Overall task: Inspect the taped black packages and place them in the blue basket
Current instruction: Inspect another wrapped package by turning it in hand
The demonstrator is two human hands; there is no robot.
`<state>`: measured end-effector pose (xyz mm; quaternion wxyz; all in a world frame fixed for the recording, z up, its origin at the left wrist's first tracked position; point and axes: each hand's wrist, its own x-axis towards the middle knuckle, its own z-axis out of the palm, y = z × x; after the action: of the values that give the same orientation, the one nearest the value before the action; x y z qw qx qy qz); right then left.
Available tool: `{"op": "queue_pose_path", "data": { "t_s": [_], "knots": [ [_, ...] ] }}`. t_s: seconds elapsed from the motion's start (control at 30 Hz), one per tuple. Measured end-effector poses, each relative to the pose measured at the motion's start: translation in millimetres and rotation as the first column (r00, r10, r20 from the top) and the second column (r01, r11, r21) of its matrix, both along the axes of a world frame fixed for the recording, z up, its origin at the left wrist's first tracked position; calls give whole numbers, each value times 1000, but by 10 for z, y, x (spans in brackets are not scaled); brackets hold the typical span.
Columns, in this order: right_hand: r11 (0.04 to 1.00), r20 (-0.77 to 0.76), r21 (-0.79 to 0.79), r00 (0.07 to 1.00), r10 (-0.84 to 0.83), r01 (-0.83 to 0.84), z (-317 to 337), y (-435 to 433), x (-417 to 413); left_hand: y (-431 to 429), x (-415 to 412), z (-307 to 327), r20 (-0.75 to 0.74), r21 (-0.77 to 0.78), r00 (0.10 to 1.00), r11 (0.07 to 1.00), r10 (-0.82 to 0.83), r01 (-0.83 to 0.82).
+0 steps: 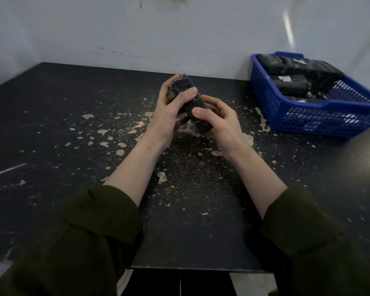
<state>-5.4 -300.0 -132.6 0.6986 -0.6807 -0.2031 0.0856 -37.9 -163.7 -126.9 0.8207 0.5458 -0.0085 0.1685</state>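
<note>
The blue basket (265, 99) runs off the right edge; white labels (285, 78) on its packages (320, 70) are unreadable.

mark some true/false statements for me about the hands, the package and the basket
1. The left hand and right hand both grip one black package. True.
2. The blue basket sits at the far right of the table, near the wall. True.
3. The blue basket is empty. False: several black packages lie in it.
4. The right hand lies flat on the table. False: its fingers curl round the package's near end.
</note>
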Motion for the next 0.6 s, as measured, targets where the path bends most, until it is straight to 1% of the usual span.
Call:
{"op": "queue_pose_path", "data": {
  "t_s": [0.1,0.2,0.37,0.5,0.6],
  "knots": [
    [999,-2,17,999,-34,34,4,-4,-5,-1,-4,14,-26,-31,999,999,-31,30],
    [995,50,56,995,-85,82,17,1,-34,-1,-15,22,-42,-57,998,998,-43,40],
    [969,121,158,970,-212,192,16,-44,-7,-26,-36,24,-79,-31,995,998,-54,51],
    [965,65,219,984,-164,146,16,-34,4,-37,-36,19,-42,-18,999,1000,13,-14],
    [971,93,189,982,-164,145,10,-35,12,-43,-42,17,-30,-41,999,998,44,-45]
  ]
}}
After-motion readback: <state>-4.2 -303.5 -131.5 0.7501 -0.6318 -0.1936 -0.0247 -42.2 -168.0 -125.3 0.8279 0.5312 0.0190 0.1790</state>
